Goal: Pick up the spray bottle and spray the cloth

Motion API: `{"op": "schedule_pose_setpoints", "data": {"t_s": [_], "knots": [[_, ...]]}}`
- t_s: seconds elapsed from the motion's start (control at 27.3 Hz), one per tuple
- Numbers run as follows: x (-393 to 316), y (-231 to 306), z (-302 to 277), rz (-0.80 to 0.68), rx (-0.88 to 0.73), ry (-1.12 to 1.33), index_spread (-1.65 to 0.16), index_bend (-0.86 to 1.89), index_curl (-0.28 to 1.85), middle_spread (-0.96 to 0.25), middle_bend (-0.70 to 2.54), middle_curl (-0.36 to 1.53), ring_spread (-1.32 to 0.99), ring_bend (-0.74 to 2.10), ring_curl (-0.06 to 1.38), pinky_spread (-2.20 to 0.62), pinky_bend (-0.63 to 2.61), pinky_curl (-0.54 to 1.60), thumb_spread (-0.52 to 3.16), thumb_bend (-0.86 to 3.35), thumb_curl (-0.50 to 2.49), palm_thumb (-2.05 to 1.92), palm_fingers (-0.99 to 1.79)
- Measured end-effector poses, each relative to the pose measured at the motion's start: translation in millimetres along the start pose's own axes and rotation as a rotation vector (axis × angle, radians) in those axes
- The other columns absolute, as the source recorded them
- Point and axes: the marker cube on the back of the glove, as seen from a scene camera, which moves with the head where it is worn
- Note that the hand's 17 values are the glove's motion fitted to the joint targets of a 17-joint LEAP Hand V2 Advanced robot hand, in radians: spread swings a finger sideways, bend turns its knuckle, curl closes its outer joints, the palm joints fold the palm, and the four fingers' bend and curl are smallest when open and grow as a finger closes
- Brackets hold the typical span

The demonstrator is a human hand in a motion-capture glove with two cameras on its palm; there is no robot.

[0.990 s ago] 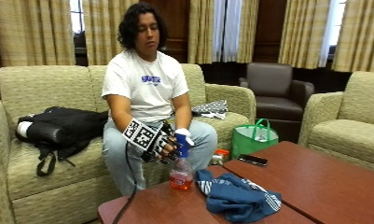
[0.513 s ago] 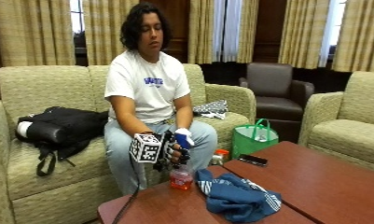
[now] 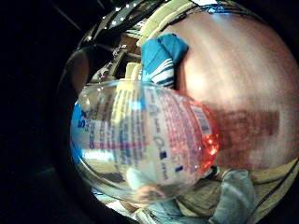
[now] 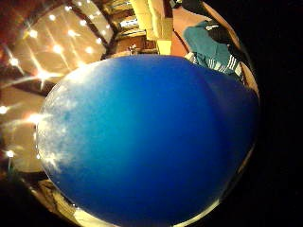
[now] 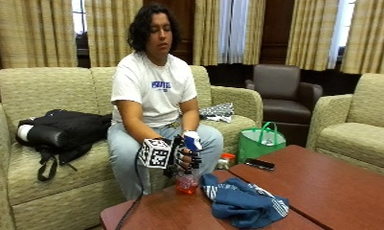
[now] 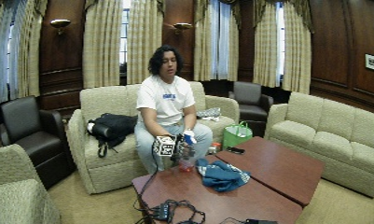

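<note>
Clear plastic makes up the spray bottle [image 5: 187,176], and you can see red-orange liquid low down inside it. It has a blue and white top and a label with small print and a bar code. Your right hand [image 5: 184,155] in the black glove has its fingers curled round the bottle's neck, just under the blue top. The bottle stands upright near the edge of the reddish-brown wooden table [image 5: 319,187]; you cannot tell if its bottom touches the wood. The cloth [image 5: 242,203] is blue with white stripes. It lies bunched up on the table just beside the bottle.
</note>
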Motion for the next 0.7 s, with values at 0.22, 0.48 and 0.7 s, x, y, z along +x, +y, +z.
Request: {"op": "schedule_pose_setpoints", "data": {"t_s": [0.22,0.48,0.7], "knots": [[3,8,-3,0.037,0.026,0.022,-0.39,0.09,0.17,-0.21,0.37,0.4,-0.17,0.53,0.34,0.08,0.31,0.32,0.87,0.0,0.36,0.77,0.77],[5,12,-11,0.04,0.05,0.041,-0.35,0.17,0.23,-0.25,0.39,0.43,-0.22,0.56,0.38,-0.06,0.28,0.33,0.88,0.01,0.4,0.87,1.03],[4,14,-13,0.026,-0.008,0.038,-0.33,0.17,0.29,-0.26,0.34,0.45,-0.25,0.55,0.41,-0.18,0.35,0.38,0.76,0.02,0.47,0.97,1.07]]}}
